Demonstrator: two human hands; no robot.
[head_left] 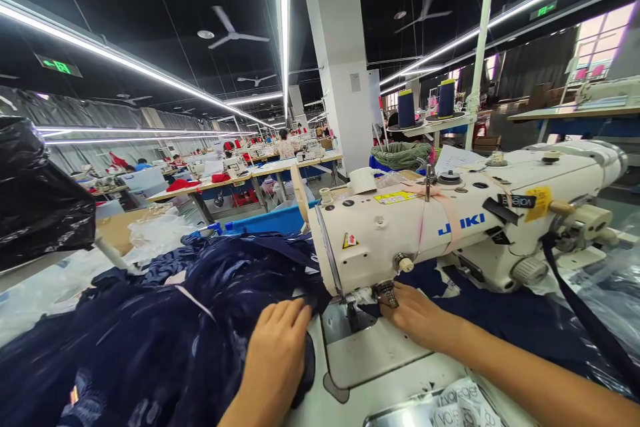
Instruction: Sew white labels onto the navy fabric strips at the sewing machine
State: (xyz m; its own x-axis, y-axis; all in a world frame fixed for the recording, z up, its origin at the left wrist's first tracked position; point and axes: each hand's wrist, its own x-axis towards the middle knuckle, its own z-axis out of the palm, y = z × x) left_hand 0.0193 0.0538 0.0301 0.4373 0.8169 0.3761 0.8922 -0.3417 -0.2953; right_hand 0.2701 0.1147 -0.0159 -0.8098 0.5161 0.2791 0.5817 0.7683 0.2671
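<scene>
A white JUKI sewing machine (pixel 390 227) stands in front of me. My left hand (pixel 280 330) is closed, its curled fingers on navy fabric (pixel 175 333) to the left of the needle area. The fabric lies in a large heap, with light patches and a pale strip on it. My right hand (pixel 417 317) reaches in beside the presser foot (pixel 354 313), close to the metal bed plate (pixel 365 350). Its fingertips are hidden behind the machine's parts, so I cannot see what they hold. More navy cloth (pixel 520 317) lies behind my right wrist.
Printed labels (pixel 463 407) lie at the front edge. Navy thread cones (pixel 447 99) stand on a rack at the back right. A black plastic bag (pixel 40 193) hangs at the left, a blue bin (pixel 265 215) stands behind the heap. A dark strap (pixel 585 310) hangs at the right.
</scene>
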